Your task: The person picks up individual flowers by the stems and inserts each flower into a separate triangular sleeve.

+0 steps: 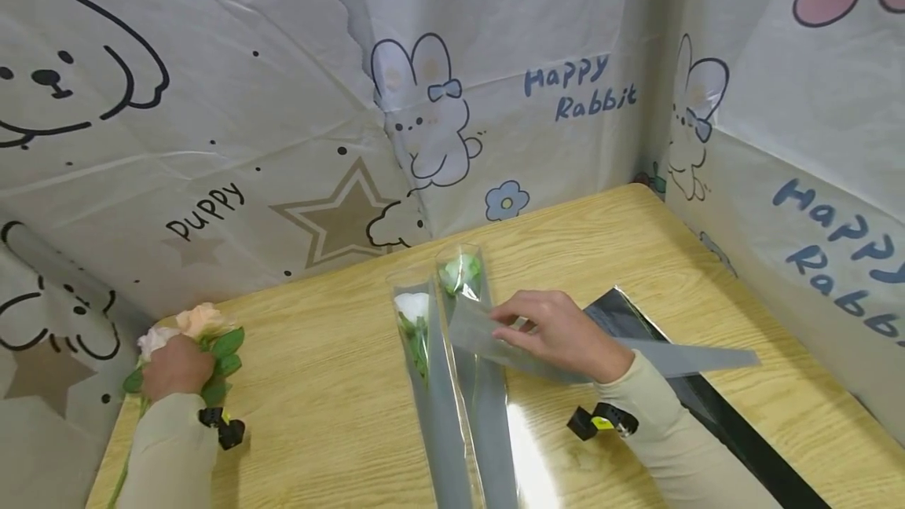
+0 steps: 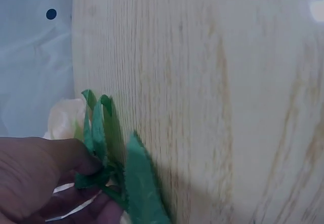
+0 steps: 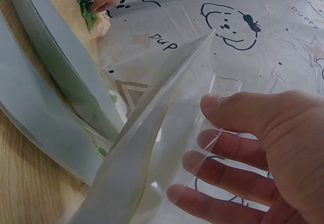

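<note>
Translucent sleeve (image 1: 484,338), raised above the tabletop (image 1: 318,383), pinched near one end by thumb and fingers of the right hand (image 1: 562,332), its length running beneath the wrist toward the right. Hard to tell, through such clear film, the exact hold of each fingertip. At far left, left hand (image 1: 177,368) curled round peach and pale pink flowers (image 1: 201,320) just below the blooms, green leaves poking out. Between the hands, side by side on the tabletop, sleeved white flower (image 1: 412,307) and sleeved greenish-white flower (image 1: 459,273). Farther right, long dark glossy pack (image 1: 714,407).
</note>
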The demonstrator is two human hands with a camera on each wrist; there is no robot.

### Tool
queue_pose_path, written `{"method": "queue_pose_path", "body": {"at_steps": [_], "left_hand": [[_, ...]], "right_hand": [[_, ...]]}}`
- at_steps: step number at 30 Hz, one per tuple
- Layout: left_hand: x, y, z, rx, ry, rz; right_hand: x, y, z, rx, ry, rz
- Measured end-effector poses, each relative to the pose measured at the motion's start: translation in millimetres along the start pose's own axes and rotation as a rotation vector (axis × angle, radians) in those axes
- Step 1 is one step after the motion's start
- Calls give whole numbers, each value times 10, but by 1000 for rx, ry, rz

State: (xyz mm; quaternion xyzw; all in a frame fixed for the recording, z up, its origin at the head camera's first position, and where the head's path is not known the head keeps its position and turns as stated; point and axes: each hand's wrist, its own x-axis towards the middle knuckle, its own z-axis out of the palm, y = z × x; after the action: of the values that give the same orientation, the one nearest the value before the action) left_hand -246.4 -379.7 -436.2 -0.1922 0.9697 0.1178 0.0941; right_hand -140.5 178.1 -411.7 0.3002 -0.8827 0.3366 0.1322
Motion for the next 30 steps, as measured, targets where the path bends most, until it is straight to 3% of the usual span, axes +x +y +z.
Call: {"method": "queue_pose_path", "body": {"at_steps": [7,13,20,25,30], "left_hand": [[-69,-46,0,20,-31,31],[-146,-5,-77,53,-9,122],[-305,172,-272,48,102,225],[-430,286,-477,7,102,276],[-541,375,-644,-127,82,272]], "right_hand": [[-8,-28,18,13,-15,-8],[-7,-41,19,-12,-1,-29],[-9,-41,19,-11,18,-48],[-9,-44,14,-9,26,-47],[-11,-56,9,-11,19,-45]]}}
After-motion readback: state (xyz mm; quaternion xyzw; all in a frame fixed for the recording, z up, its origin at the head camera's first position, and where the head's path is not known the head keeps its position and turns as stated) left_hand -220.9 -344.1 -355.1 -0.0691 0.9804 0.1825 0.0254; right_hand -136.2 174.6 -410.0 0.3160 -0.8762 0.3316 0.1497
